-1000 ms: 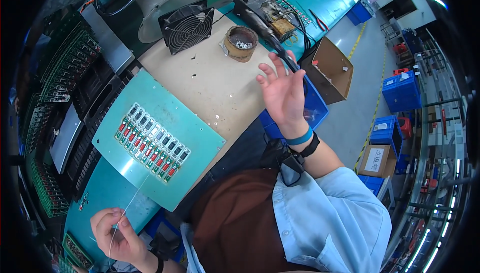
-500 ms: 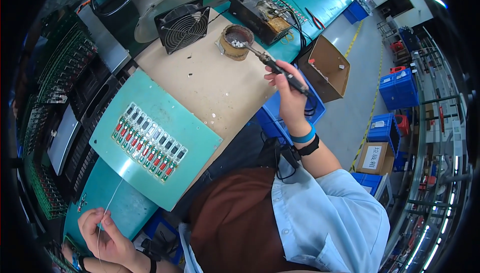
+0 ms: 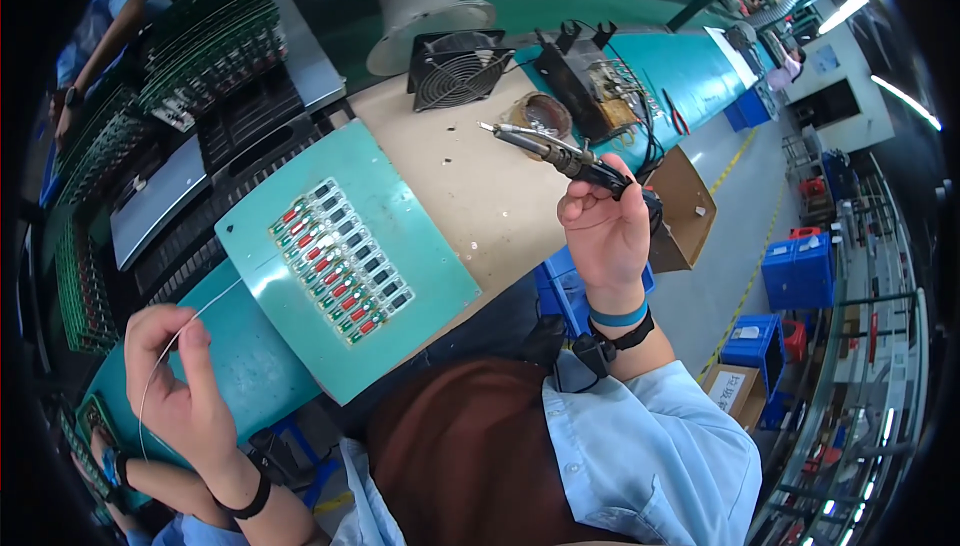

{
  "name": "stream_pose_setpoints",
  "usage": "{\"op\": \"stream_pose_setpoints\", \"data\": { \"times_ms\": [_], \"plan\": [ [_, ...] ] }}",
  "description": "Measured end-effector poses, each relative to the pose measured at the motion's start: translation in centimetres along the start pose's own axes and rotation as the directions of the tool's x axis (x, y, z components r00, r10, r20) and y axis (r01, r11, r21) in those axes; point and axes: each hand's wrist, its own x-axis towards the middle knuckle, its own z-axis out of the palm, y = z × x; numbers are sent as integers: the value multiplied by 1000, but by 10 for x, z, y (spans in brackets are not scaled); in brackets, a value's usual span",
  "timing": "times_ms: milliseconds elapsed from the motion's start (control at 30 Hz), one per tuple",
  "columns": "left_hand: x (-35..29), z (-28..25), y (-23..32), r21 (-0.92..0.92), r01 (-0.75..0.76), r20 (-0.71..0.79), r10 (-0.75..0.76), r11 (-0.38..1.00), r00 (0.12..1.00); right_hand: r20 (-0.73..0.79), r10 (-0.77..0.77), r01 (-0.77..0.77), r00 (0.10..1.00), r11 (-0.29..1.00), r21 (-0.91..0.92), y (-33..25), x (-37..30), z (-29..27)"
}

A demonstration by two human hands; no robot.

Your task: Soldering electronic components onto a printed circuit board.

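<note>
My right hand (image 3: 610, 236) is closed round the black handle of a soldering iron (image 3: 545, 146). The iron's metal tip points left, in the air above the tan board and in front of a round brown pot (image 3: 560, 123) with silvery bits inside. At the lower left my left hand (image 3: 185, 381) pinches a thin solder wire (image 3: 215, 299) between thumb and forefinger. The wire runs up to the edge of a pale green sheet (image 3: 410, 231). On that sheet lies a panel of small circuit boards (image 3: 340, 264) with red and black parts in rows, between my hands.
A black fan (image 3: 460, 79) and a grey horn-shaped duct (image 3: 420, 21) stand at the back. Right of the pot are a soldering station (image 3: 585, 91) and red pliers (image 3: 677, 114). Racks of green boards (image 3: 215, 56) line the left. Another person's arms (image 3: 105, 46) show at upper left.
My right hand has lifted the soldering iron out of the pot and turned its tip leftward. My left hand has risen with the wire. The whole view has shifted.
</note>
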Motion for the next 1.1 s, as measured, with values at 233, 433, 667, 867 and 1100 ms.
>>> {"op": "stream_pose_setpoints", "data": {
  "times_ms": [233,433,667,867,1100],
  "plan": [
    [28,20,1,82,-47,-6,47,996,999,27,5,2,1000,966,-258,30,-4,50],
    [52,32,-10,136,-79,34,75,988,997,278,49,176,959,666,-725,50,1,88],
    [59,44,-28,168,-88,101,72,982,992,395,136,285,908,490,-824,67,9,96],
    [59,51,-37,182,-113,147,86,977,985,437,165,318,884,473,-822,84,8,95],
    [63,54,-45,202,-179,190,140,963,972,494,197,383,847,418,-824,88,11,100]
  ]
}}
